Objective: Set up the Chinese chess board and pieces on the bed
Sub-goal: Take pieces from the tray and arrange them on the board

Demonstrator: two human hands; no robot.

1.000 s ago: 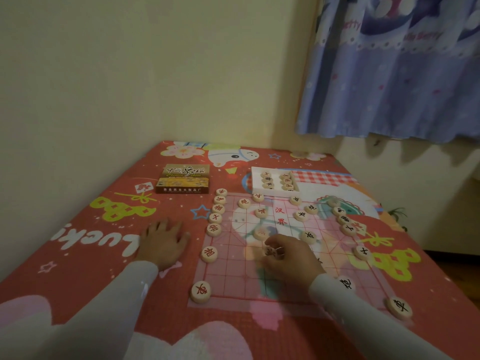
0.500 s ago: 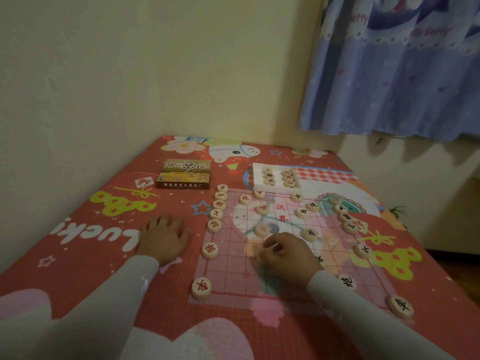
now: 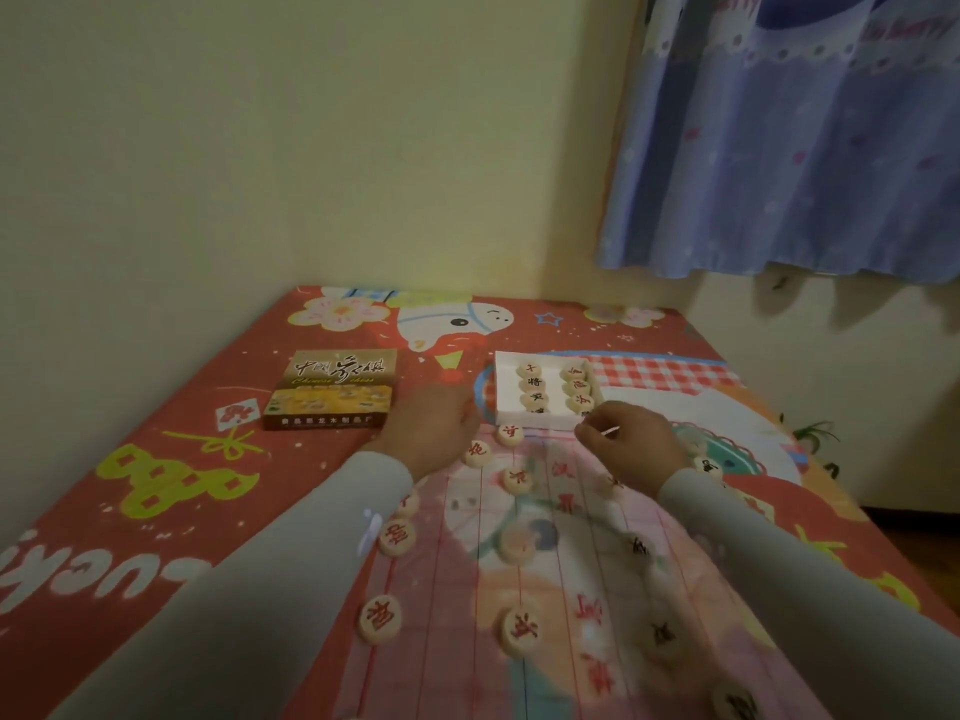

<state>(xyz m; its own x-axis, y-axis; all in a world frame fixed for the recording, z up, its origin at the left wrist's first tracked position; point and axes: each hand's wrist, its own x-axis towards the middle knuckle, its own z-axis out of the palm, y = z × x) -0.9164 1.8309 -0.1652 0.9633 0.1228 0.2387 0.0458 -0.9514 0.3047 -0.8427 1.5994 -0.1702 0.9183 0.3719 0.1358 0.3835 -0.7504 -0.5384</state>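
Both hands have moved up the bed (image 3: 156, 459) to the board's (image 3: 561, 589) far edge: the left hand (image 3: 431, 428) lies fingers loose by its far left corner, the right hand (image 3: 631, 439) pinches something thin and pale, hard to make out, beside the white tray (image 3: 501, 392) of pieces. Open bedsheet runs left around the box (image 3: 332, 389); sleeves hide several pieces (image 3: 519, 628), and near ones blur.

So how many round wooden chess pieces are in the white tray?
7 round wooden chess pieces: four in the white tray's left column, three in its right. The right hand may hide more.
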